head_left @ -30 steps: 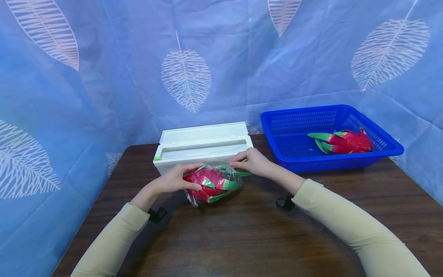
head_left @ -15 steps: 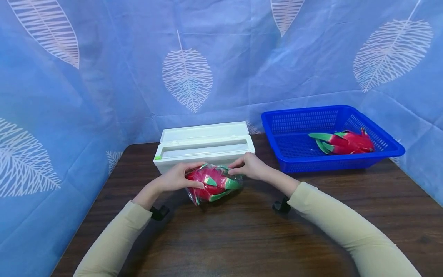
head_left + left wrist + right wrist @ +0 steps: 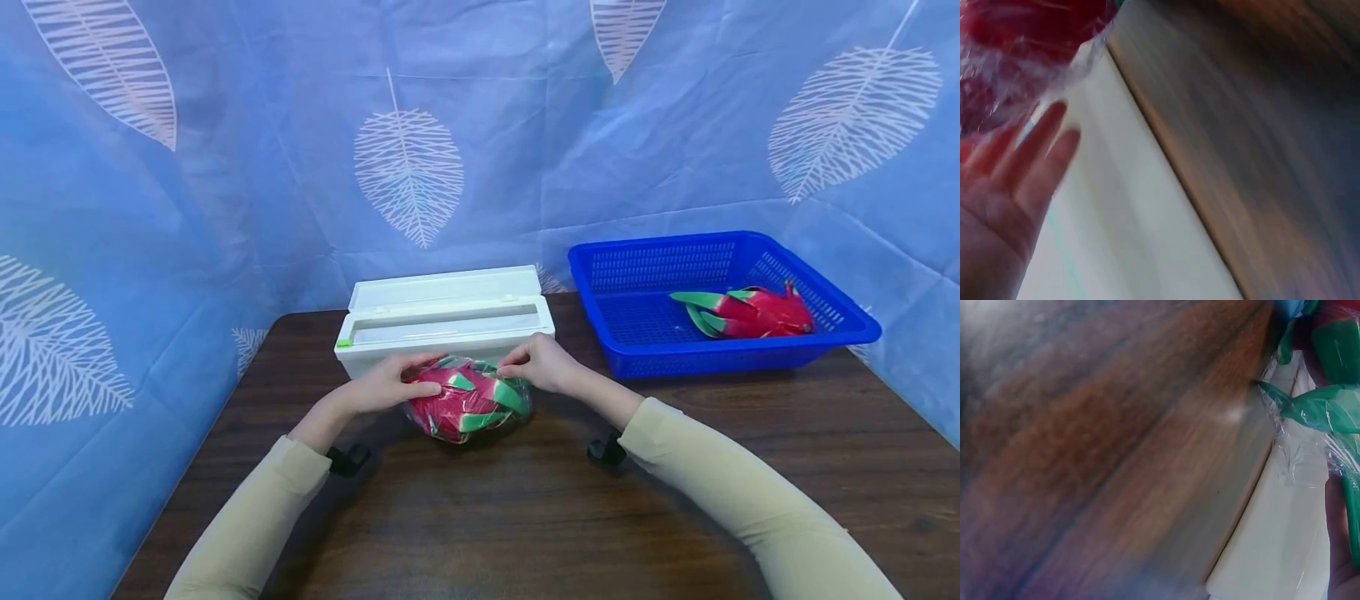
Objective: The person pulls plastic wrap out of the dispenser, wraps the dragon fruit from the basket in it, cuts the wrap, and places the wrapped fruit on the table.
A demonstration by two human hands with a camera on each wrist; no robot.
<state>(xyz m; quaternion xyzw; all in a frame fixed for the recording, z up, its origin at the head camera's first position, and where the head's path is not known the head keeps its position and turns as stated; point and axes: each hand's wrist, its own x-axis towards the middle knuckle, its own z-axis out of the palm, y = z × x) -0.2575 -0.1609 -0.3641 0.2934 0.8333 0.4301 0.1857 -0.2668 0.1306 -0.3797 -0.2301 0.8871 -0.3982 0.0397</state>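
Observation:
A red dragon fruit with green scales lies in clear plastic wrap in front of a white box. At its left end my left hand holds it, thumb on the near side and fingers over the top. My right hand pinches the wrap at the green, leafy right end. In the left wrist view, crinkled film covers the red skin above the left hand's fingers. Loose film hangs around the green tips in the right wrist view, where most of the right hand is out of frame.
Behind the hands stands the white plastic-wrap dispenser box, its lid raised. A blue basket at the right holds another dragon fruit. The dark wooden table meets a blue leaf-patterned curtain.
My right hand has come in against the fruit's leafy end. The wrapped fruit has turned a little, and the loose film at its lower left now lies closer.

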